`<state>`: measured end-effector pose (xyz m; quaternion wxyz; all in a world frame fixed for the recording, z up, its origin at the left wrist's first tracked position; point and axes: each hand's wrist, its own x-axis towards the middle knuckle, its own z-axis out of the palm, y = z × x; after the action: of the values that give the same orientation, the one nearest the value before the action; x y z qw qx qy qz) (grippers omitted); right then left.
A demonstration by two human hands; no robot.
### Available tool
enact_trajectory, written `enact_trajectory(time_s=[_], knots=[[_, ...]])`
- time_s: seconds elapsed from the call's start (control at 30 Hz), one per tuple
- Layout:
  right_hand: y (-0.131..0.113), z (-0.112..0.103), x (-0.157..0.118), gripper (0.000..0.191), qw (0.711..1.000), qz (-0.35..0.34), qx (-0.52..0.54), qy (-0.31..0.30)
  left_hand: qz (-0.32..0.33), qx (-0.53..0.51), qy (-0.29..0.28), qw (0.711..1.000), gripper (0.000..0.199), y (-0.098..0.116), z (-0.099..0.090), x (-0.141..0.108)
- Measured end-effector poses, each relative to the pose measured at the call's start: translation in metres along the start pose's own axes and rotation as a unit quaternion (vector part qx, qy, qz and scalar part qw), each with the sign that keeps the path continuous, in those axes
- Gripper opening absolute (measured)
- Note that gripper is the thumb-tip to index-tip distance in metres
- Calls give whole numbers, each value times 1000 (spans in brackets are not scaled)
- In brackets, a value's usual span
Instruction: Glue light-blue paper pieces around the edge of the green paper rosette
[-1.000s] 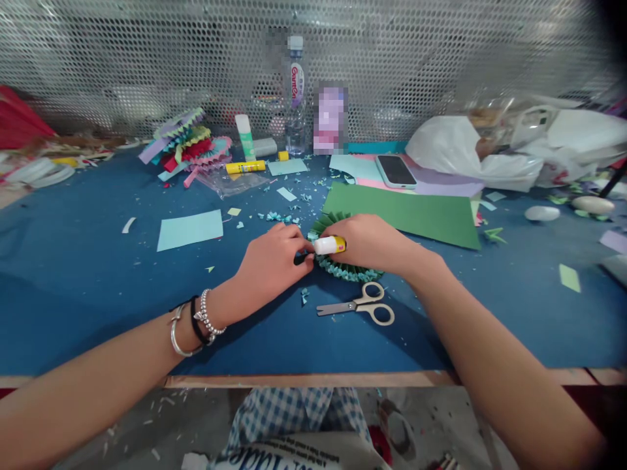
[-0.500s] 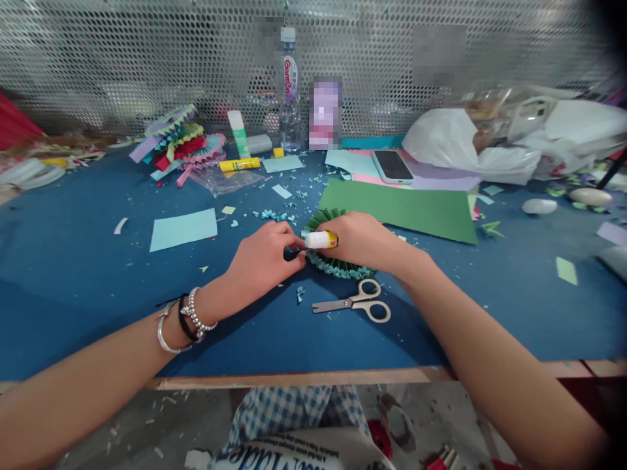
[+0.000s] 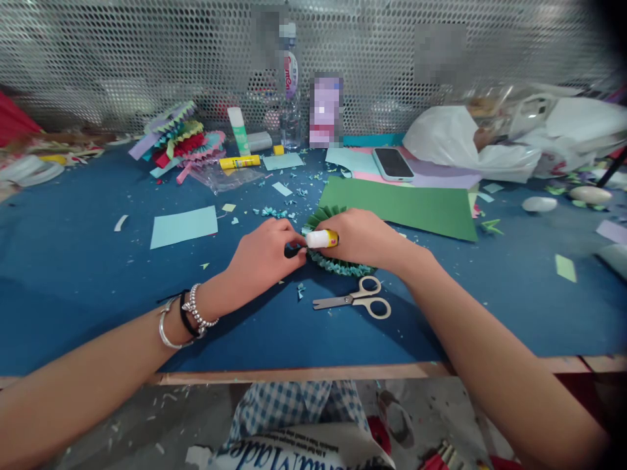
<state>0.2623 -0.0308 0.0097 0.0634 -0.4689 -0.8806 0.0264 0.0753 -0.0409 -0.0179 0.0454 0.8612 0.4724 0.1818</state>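
A round pleated paper rosette (image 3: 343,266), dark green with a light blue frilly edge, lies on the blue table, partly hidden under my right hand (image 3: 360,236). That hand is closed around a yellow glue stick (image 3: 323,239), its white end pointing left, and rests over the rosette. My left hand (image 3: 272,248) pinches the rosette's left edge between thumb and fingertips. Just below the rosette lie scissors (image 3: 353,299) with cream handles, blades toward the left. A small blue paper scrap (image 3: 300,291) sits left of them.
Green paper (image 3: 406,207) lies behind my right hand, near a phone (image 3: 393,163). A light blue card (image 3: 184,227) is at left. Farther back stand a water bottle (image 3: 290,91), a green-and-white glue stick (image 3: 238,132) and folded colourful paper (image 3: 181,140). Plastic bags (image 3: 450,140) fill the back right.
The view has shifted very slightly. Both hands keep nearly the same position at the rosette, and the glue stick stays in my right hand.
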Motion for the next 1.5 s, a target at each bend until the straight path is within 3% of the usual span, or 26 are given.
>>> enact_trajectory(time_s=[0.57, 1.03, 1.3, 1.5], knots=[[3, 2, -1, 15, 1000, 4, 22, 4, 3, 4, 5, 1000, 18, -1, 1, -1], [-5, 5, 2, 11, 999, 19, -38, 24, -1, -3, 6, 1000, 15, -1, 1, 0], [-3, 7, 0, 12, 999, 36, -3, 32, 0, -1, 2, 1000, 17, -3, 1, 0], [9, 1, -5, 20, 993, 59, 86, 59, 5, -21, -16, 1000, 20, -5, -4, -1]])
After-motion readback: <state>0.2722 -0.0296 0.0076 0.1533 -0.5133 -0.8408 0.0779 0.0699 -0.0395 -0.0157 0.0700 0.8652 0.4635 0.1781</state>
